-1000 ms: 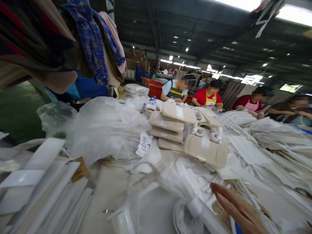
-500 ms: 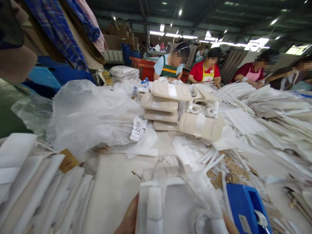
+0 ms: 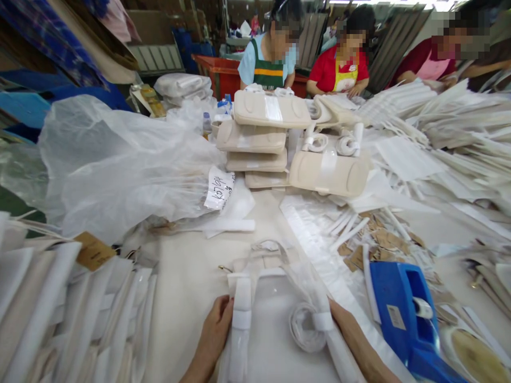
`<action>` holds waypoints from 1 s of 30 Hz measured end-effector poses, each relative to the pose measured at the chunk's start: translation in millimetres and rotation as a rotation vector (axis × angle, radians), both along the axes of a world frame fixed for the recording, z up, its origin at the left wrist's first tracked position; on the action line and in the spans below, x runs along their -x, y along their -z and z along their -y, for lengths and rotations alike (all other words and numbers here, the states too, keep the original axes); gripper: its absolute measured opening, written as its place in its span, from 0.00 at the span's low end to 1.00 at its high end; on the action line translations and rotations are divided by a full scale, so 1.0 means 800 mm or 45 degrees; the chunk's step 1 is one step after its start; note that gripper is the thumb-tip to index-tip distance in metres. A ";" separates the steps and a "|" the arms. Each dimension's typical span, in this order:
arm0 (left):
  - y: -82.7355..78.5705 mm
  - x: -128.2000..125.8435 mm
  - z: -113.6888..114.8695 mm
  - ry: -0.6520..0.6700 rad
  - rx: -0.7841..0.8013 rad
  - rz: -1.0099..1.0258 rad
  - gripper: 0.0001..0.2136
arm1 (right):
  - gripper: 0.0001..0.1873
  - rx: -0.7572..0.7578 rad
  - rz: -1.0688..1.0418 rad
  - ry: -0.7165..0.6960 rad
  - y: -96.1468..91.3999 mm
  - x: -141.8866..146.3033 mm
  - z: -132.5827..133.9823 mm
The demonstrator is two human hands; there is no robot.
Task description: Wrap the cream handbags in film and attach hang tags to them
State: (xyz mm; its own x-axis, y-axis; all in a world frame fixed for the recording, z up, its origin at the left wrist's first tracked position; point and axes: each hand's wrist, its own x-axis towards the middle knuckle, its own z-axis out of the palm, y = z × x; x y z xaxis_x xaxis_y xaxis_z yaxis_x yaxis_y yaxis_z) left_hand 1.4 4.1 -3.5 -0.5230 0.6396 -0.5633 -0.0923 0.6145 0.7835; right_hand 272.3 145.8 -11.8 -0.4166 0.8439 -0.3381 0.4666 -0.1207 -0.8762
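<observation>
A pale handbag [image 3: 275,303] lies before me at the bottom middle, its handle arching at the far end. White foam wraps its side straps, and a coiled wrapped strap [image 3: 306,327] rests on its right half. My left hand [image 3: 215,327] grips the bag's left edge, fingers curled against it and partly hidden. At the right edge, my right hand [image 3: 345,324] holds the other side, most of its fingers out of sight behind the foam. A small brass-coloured clasp [image 3: 225,268] sticks out beyond the bag's far left corner.
Cream bags [image 3: 255,135] are stacked ahead. A blue tape dispenser [image 3: 403,308] stands right, beside paper scraps [image 3: 379,234]. Foam-wrapped pieces [image 3: 99,308] line the left; a clear plastic bag [image 3: 120,159] lies behind them. Foam sheets [image 3: 459,138] heap at far right. Several co-workers sit opposite.
The view has tilted down, so more of the handbag and both my hands show. My hands are still at the bag's two sides.
</observation>
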 end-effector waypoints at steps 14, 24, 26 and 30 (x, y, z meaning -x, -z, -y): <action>-0.035 -0.051 0.119 0.161 -0.483 -0.284 0.31 | 0.35 -0.121 -0.119 -0.304 -0.040 -0.099 0.073; -0.010 -0.040 0.115 0.367 -0.713 -0.344 0.31 | 0.31 -0.313 -0.311 -0.294 -0.029 -0.066 0.077; -0.011 -0.044 0.113 0.357 -0.713 -0.317 0.30 | 0.28 -0.415 -0.306 -0.289 -0.032 -0.063 0.077; -0.025 -0.050 0.110 0.400 -0.746 -0.255 0.25 | 0.22 -0.618 -0.279 -0.233 -0.040 -0.057 0.082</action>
